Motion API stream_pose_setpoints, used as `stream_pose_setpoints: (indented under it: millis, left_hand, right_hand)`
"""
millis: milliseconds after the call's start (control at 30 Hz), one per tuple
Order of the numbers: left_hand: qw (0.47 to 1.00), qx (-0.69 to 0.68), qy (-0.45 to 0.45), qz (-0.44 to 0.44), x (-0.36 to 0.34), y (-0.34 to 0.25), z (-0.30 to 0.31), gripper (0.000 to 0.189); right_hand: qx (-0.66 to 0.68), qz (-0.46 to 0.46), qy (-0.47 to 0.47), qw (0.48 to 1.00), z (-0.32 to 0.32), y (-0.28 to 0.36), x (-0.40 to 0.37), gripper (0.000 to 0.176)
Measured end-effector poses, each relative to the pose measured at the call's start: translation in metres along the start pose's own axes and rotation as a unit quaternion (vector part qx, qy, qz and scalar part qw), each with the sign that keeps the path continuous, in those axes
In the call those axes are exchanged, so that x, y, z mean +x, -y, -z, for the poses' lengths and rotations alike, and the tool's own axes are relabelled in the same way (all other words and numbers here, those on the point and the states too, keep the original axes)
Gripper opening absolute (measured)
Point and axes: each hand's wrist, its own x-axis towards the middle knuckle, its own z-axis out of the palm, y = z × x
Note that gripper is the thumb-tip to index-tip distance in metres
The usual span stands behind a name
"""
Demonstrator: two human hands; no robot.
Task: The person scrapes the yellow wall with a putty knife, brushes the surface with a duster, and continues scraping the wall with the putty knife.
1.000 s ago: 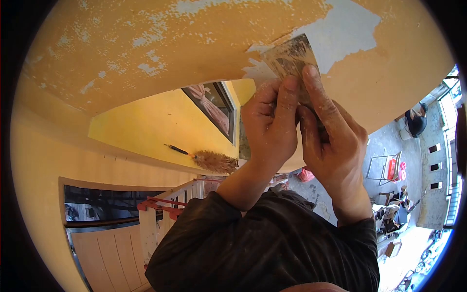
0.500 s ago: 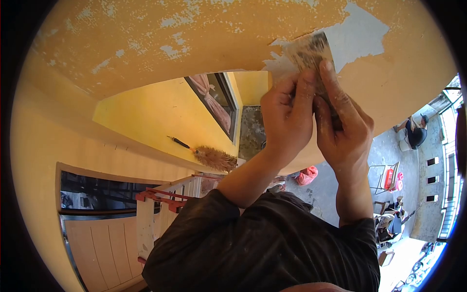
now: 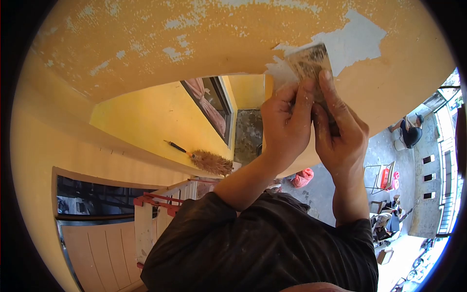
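Observation:
A stained metal scraper (image 3: 309, 59) lies against the painted wall (image 3: 219, 44), at the lower left of a pale patch (image 3: 357, 41) where the orange paint is off. My left hand (image 3: 287, 117) is closed on the scraper's lower left side, thumb up along the blade. On its right side my right hand (image 3: 343, 121) grips too, one finger stretched along the metal. Both hands are dusty and close together; the handle is mostly hidden behind the fingers.
A ladder (image 3: 144, 228) with red parts stands at lower left. A brown duster (image 3: 211, 162) and a thin black-handled tool (image 3: 177, 146) lie on the yellow ledge. Far right, a person (image 3: 412, 134) sits low, near a folding chair (image 3: 384, 177) and a red bag (image 3: 302, 178).
The scraper's blade edge is slightly lower in view, and more of the pale patch shows above it. The background has shifted a little left. Both hands still hold the scraper.

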Motion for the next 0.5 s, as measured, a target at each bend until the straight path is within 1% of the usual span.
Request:
stream_pose_setpoints:
  millis: [67, 133, 167, 233, 300, 367, 400, 433, 500]
  left_hand:
    - [1.000, 0.007, 0.000, 0.010, 0.0020, -0.0007, -0.0004, 0.028]
    - [1.000, 0.010, -0.003, -0.025, 0.0051, -0.0044, -0.0002, 0.027]
    - [1.000, 0.010, -0.004, -0.020, 0.0022, -0.0024, -0.0008, 0.027]
    - [0.999, -0.044, -0.021, 0.001, 0.0017, 0.0007, -0.0036, 0.028]
    - [0.999, -0.029, -0.023, -0.004, 0.0021, 0.0006, -0.0041, 0.028]
    - [0.999, -0.017, -0.029, -0.004, 0.0017, 0.0014, -0.0030, 0.029]
    - [1.000, -0.024, -0.017, -0.003, 0.0026, 0.0013, -0.0011, 0.028]
    - [0.999, -0.032, -0.004, -0.005, 0.0041, 0.0012, -0.0005, 0.028]
    - [1.000, -0.022, -0.014, -0.006, 0.0018, 0.0018, -0.0022, 0.028]
  right_hand:
    - [0.014, -0.015, 0.004, 1.000, -0.0004, 0.0023, 0.0018, 0.052]
    - [0.028, -0.037, 0.016, 0.999, -0.0004, 0.0041, 0.0007, 0.051]
    - [0.033, -0.038, 0.013, 0.999, -0.0010, 0.0041, 0.0012, 0.051]
    - [0.039, -0.035, 0.007, 0.999, -0.0002, 0.0034, 0.0032, 0.051]
    - [-0.001, -0.013, 0.015, 1.000, 0.0023, 0.0038, 0.0019, 0.050]
    - [0.019, -0.013, 0.013, 1.000, -0.0006, 0.0019, 0.0059, 0.050]
    - [0.039, -0.016, 0.010, 0.999, -0.0010, 0.0020, 0.0059, 0.050]
    - [0.039, -0.014, 0.012, 0.999, -0.0006, 0.0010, 0.0052, 0.050]
    - [0.016, 0.014, -0.004, 1.000, -0.0010, -0.0004, 0.0035, 0.049]
